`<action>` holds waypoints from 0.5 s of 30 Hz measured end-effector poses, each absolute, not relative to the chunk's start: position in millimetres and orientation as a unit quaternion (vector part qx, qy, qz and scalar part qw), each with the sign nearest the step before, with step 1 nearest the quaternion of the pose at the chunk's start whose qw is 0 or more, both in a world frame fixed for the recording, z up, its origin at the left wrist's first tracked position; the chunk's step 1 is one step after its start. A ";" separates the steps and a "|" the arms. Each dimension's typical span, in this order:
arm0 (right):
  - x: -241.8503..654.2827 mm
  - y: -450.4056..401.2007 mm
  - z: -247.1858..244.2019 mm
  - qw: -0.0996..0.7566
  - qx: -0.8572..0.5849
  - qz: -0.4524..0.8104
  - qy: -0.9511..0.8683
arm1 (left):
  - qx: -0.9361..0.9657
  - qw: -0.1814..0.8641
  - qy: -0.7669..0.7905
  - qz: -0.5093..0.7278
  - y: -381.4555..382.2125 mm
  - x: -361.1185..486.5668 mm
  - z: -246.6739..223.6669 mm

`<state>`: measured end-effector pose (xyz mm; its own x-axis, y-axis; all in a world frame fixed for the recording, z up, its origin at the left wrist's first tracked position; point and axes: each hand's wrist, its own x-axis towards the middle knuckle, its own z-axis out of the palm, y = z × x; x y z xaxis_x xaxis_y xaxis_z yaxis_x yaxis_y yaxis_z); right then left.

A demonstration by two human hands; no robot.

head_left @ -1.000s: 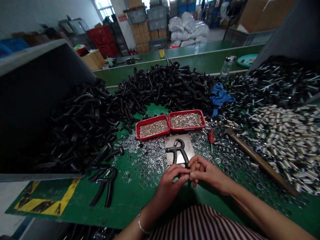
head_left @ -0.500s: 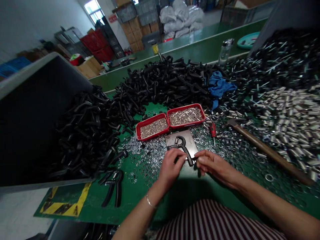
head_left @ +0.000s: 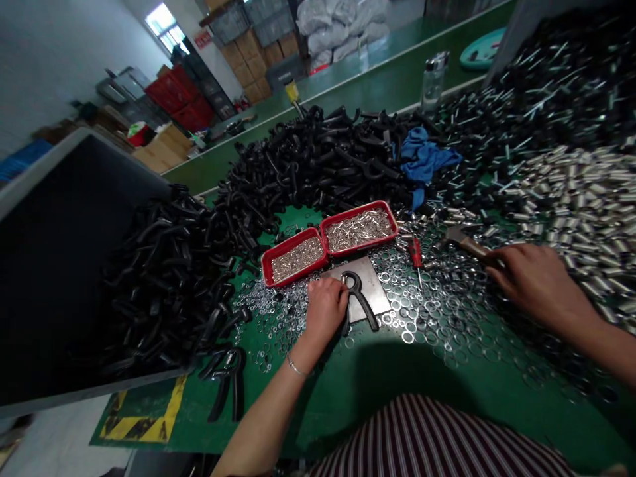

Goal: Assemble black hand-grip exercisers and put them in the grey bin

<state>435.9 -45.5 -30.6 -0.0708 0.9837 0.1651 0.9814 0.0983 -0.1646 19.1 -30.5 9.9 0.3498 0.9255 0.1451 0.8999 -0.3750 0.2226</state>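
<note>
My left hand [head_left: 325, 306] is closed on a black hand grip exerciser [head_left: 366, 306], holding it by its upper left side. The exerciser lies on a flat metal plate [head_left: 375, 285], its two handles pointing toward me. My right hand [head_left: 534, 275] is wrapped round the wooden handle of a hammer [head_left: 470, 245], whose metal head lies to the left among washers. Most of the handle is hidden under that hand. Another black exerciser [head_left: 231, 384] rests on the green table to the left.
Two red trays [head_left: 325, 250] of small metal pins stand behind the plate. A red screwdriver [head_left: 416, 255] lies among loose washers [head_left: 450, 328]. Black handles [head_left: 318, 159] are heaped behind and in a grey bin [head_left: 89, 391] at left. Metal cylinders [head_left: 571, 199] pile up at right, near a blue cloth [head_left: 422, 159].
My right hand has left the exerciser's handle, moved right and taken hold of the hammer. My left hand has shifted up to the exerciser's upper left side. The view has turned slightly.
</note>
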 end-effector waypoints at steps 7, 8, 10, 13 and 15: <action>449.4 -30.3 -26.0 0.070 -0.625 0.023 -0.777 | 0.879 -0.105 0.466 -0.001 -32.3 29.2 11.4; 451.6 -24.7 -22.6 0.072 -0.625 0.057 -0.775 | 0.886 -0.114 0.448 -0.015 -31.4 30.4 12.0; 453.1 -14.3 -13.8 0.084 -0.654 0.154 -0.736 | 0.899 -0.119 0.420 -0.034 -28.5 31.7 13.4; 448.1 -6.5 0.4 0.111 -0.684 0.371 -0.618 | 0.908 -0.103 0.404 -0.044 -23.9 31.3 14.4; 443.0 -6.6 9.1 0.163 -0.701 0.398 -0.569 | 0.909 -0.088 0.407 -0.035 -23.8 29.2 13.4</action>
<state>443.0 -6.6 9.1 0.0361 0.9273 -0.3727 0.6676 -0.2999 -0.6814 29.2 -23.8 13.4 0.6670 0.7450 0.0086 0.7328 -0.6539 -0.1879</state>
